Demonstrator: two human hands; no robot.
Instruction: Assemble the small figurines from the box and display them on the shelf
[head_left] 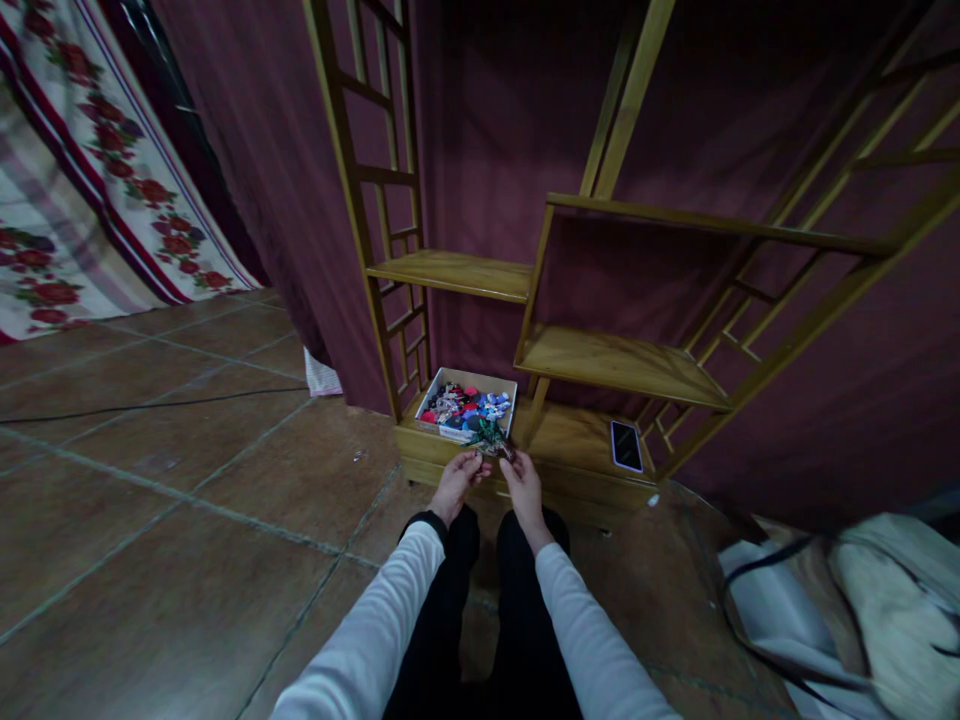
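Note:
Between both hands is a small, jagged green-and-brown object point(490, 440), held in front of the box; its exact kind is too small to make out. My left hand point(456, 480) pinches its left side with the fingertips. On the other side, my right hand point(524, 485) grips its lower right edge. Just beyond them stands a shallow white box point(450, 432) on the lowest shelf, filled with several small red, blue, black and white pieces point(466, 402). The held object overlaps the box's near right corner in view.
A wooden shelf unit point(622, 365) with staggered boards rises ahead, some boards above hand height. A phone point(626, 446) lies on its lowest level at the right. Bags point(892, 590) rest on the right floor. A black cable point(157, 405) crosses the tiles at left.

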